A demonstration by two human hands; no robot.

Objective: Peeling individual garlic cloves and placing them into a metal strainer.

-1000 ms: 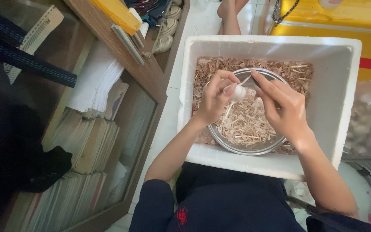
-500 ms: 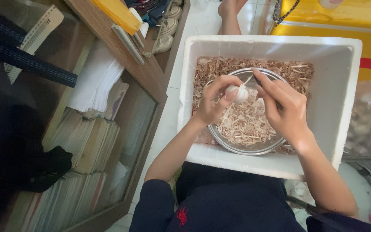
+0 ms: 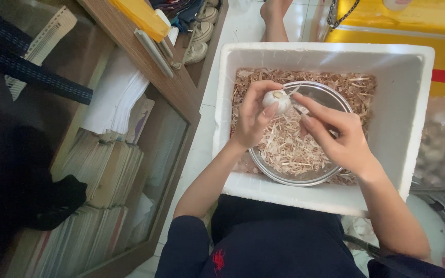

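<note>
My left hand (image 3: 253,118) holds a white garlic bulb (image 3: 276,100) over a round metal bowl (image 3: 305,177). My right hand (image 3: 338,136) pinches a small blade or strip of peel at the bulb's right side; what it grips is too small to tell. The bowl is full of pale dry garlic skins (image 3: 289,149). It sits inside a white foam box (image 3: 408,103), which holds more brownish skins around the bowl.
A wooden glass-fronted cabinet (image 3: 145,77) with stacked books and papers (image 3: 104,170) stands on the left. A yellow crate (image 3: 428,36) stands behind the box. Shoes (image 3: 199,31) and another person's bare foot (image 3: 274,18) rest on the white tiled floor.
The left hand has turned the bulb slightly and the right fingers have shifted along it. Both hands stay over the bowl.
</note>
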